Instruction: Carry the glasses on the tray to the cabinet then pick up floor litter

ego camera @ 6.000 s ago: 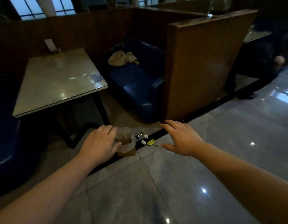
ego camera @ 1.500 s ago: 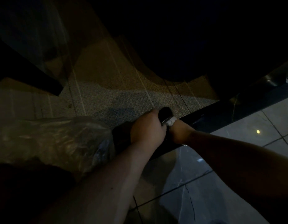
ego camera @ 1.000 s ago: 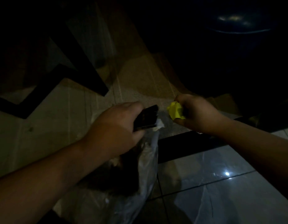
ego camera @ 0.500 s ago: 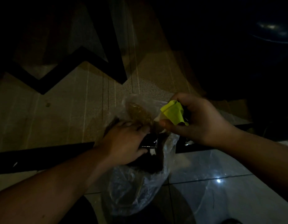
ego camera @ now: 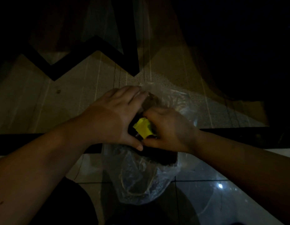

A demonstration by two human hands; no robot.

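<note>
A clear plastic bag (ego camera: 141,181) sits on the floor below me in dim light. My left hand (ego camera: 115,117) grips the bag's rim at its mouth, fingers over the far edge. My right hand (ego camera: 168,129) is shut on a crumpled yellow wrapper (ego camera: 143,127) and holds it in the bag's opening, right beside my left thumb. Dark and brownish scraps lie inside the bag; what they are is too dim to tell. No glasses or tray are in view.
A black table base (ego camera: 85,52) stands on the beige floor at the back left. A black strip (ego camera: 238,135) crosses the floor under my hands, with glossy grey tiles (ego camera: 206,200) nearer me. Dark seating fills the upper right.
My right hand has brought the yellow wrapper down from beside the bag into its mouth. My left hand has shifted onto the bag's rim, and both hands now touch.
</note>
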